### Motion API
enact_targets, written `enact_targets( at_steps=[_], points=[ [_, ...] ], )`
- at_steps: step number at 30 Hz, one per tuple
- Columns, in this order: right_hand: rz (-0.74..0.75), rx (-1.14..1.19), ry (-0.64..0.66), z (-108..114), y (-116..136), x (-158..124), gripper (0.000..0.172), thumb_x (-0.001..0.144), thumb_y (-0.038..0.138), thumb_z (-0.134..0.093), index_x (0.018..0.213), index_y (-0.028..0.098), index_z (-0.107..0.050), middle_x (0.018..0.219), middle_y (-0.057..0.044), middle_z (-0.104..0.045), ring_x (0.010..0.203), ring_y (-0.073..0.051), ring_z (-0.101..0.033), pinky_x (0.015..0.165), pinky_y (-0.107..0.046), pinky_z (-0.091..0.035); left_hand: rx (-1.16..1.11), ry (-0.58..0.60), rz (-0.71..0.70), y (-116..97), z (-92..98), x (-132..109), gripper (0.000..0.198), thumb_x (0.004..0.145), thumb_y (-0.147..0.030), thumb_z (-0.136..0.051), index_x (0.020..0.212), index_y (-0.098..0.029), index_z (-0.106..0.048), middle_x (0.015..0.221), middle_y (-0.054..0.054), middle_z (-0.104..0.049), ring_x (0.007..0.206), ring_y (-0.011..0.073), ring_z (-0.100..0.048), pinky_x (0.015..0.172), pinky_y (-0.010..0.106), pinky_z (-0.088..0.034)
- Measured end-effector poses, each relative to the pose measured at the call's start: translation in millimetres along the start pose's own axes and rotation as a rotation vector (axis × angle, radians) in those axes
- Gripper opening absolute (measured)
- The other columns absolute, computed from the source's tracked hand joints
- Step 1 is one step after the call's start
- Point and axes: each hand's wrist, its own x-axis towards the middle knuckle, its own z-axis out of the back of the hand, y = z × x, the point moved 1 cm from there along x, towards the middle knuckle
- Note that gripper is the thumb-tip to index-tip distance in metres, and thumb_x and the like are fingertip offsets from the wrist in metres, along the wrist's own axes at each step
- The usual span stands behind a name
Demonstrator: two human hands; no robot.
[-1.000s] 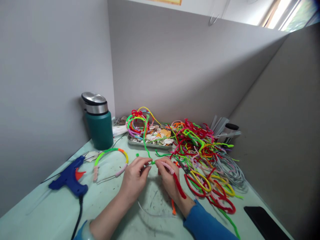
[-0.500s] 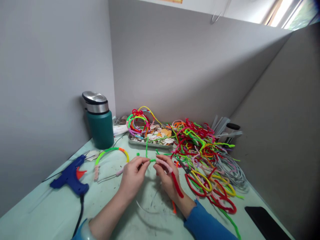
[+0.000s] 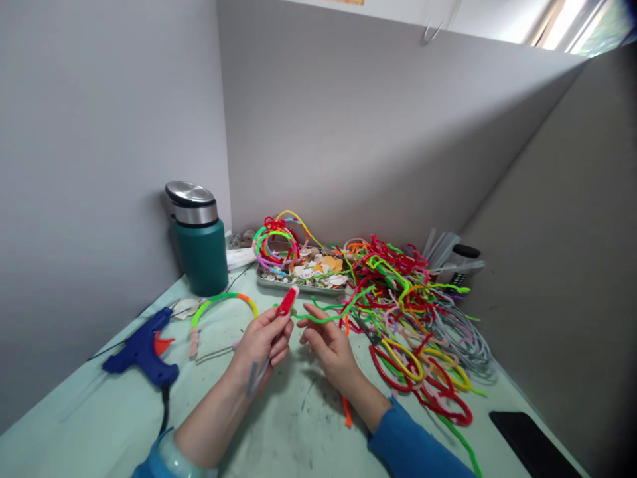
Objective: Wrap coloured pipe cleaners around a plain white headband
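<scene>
My left hand (image 3: 266, 337) is closed round a pipe-cleaner piece (image 3: 287, 302) whose red part, with a pale pink tip, sticks up above the fingers. A grey strand trails below that hand, over the wrist. A green pipe cleaner (image 3: 326, 320) runs from beside the left fingers to the right, past the fingertips of my right hand (image 3: 326, 342). The right fingers are apart and hold nothing visible. Left of the hands lies a curved band (image 3: 222, 299) wrapped in green, yellow, orange and pink.
A blue glue gun (image 3: 142, 348) and a teal bottle (image 3: 202, 255) stand to the left. Behind the hands is a metal tray (image 3: 301, 287) of small pieces and rings. A pipe-cleaner heap (image 3: 393, 265), scissors (image 3: 369, 332) and a black phone-like object (image 3: 530, 438) are rightward.
My right hand has let go of the pink and red piece, and its fingers have spread. The red part now stands up from my left hand, and the green strand stretches rightward.
</scene>
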Motion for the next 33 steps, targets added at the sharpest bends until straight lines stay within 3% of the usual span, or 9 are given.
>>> enact_targets(
  at_steps=[4,9,12,17,19,22,25,29,33],
  points=[
    [0.151,-0.136,-0.043,2,9,2,0.023,0.086,0.021,-0.052,0.107,0.023,-0.062,0.092,-0.005,-0.063,0.072,-0.013,-0.058,0.065,-0.027,-0.049,0.011,-0.016,0.048,7,6.6,5,0.022,0.074,-0.033,-0.063,0.077,-0.015,-0.051,0.059,-0.008,-0.049,0.030,-0.0027,-0.022,0.028,0.011,-0.021],
    [0.263,-0.257,-0.145,3,13,2,0.018,0.083,0.015,-0.055,0.096,0.022,-0.065,0.086,-0.004,-0.064,0.080,-0.017,-0.060,0.073,-0.031,-0.048,0.063,-0.054,0.066,10,4.5,5,0.024,0.070,-0.034,-0.066,0.075,-0.015,-0.053,0.057,-0.007,-0.050,0.029,-0.0022,-0.023,0.027,0.012,-0.019],
    [0.291,-0.309,-0.120,3,10,-2,0.017,0.083,0.015,-0.054,0.093,0.023,-0.064,0.084,-0.004,-0.065,0.079,-0.018,-0.060,0.072,-0.032,-0.049,0.141,-0.085,0.062,11,1.6,4,0.027,0.068,-0.038,-0.066,0.078,-0.015,-0.056,0.055,-0.008,-0.049,0.028,-0.0008,-0.024,0.027,0.014,-0.022],
    [0.422,-0.404,0.000,2,12,-6,0.027,0.086,0.011,-0.047,0.105,0.025,-0.060,0.093,-0.005,-0.064,0.089,-0.018,-0.059,0.082,-0.036,-0.048,0.418,-0.154,0.002,14,2.0,4,0.034,0.071,-0.038,-0.061,0.093,-0.013,-0.064,0.052,-0.007,-0.049,0.029,0.0028,-0.029,0.028,0.017,-0.023],
    [0.469,-0.432,0.017,2,14,-6,0.031,0.086,0.009,-0.045,0.111,0.025,-0.056,0.098,-0.006,-0.063,0.096,-0.018,-0.057,0.086,-0.036,-0.047,0.526,-0.172,-0.057,15,2.8,4,0.031,0.072,-0.035,-0.058,0.094,-0.013,-0.067,0.053,-0.005,-0.053,0.033,0.0052,-0.037,0.033,0.018,-0.030],
    [0.480,-0.491,0.018,2,15,-7,0.041,0.086,0.006,-0.042,0.122,0.025,-0.049,0.107,-0.008,-0.060,0.104,-0.018,-0.053,0.092,-0.038,-0.044,0.607,-0.150,-0.192,13,2.7,4,0.025,0.071,-0.025,-0.056,0.089,-0.014,-0.071,0.066,0.002,-0.066,0.058,0.0133,-0.058,0.059,0.023,-0.047],
    [0.475,-0.554,0.029,1,12,-9,0.048,0.085,0.004,-0.041,0.127,0.026,-0.045,0.113,-0.008,-0.058,0.108,-0.019,-0.051,0.093,-0.040,-0.043,0.611,-0.082,-0.256,12,1.9,4,0.025,0.070,-0.020,-0.054,0.087,-0.015,-0.072,0.084,0.006,-0.071,0.083,0.0202,-0.062,0.080,0.029,-0.046],
    [0.526,-0.556,0.071,3,9,-10,0.054,0.084,0.002,-0.041,0.132,0.027,-0.038,0.118,-0.007,-0.056,0.112,-0.020,-0.049,0.096,-0.043,-0.042,0.619,-0.109,-0.218,11,3.7,6,0.024,0.069,-0.024,-0.056,0.084,-0.015,-0.072,0.083,0.006,-0.072,0.084,0.0220,-0.062,0.081,0.031,-0.045],
    [0.561,-0.602,0.154,5,11,-9,0.057,0.082,0.001,-0.039,0.134,0.024,-0.033,0.126,-0.009,-0.051,0.118,-0.022,-0.046,0.098,-0.045,-0.040,0.655,-0.195,-0.200,10,5.3,6,0.017,0.068,-0.029,-0.059,0.069,-0.016,-0.070,0.061,0.000,-0.066,0.070,0.0188,-0.060,0.068,0.026,-0.045]
  ],
)
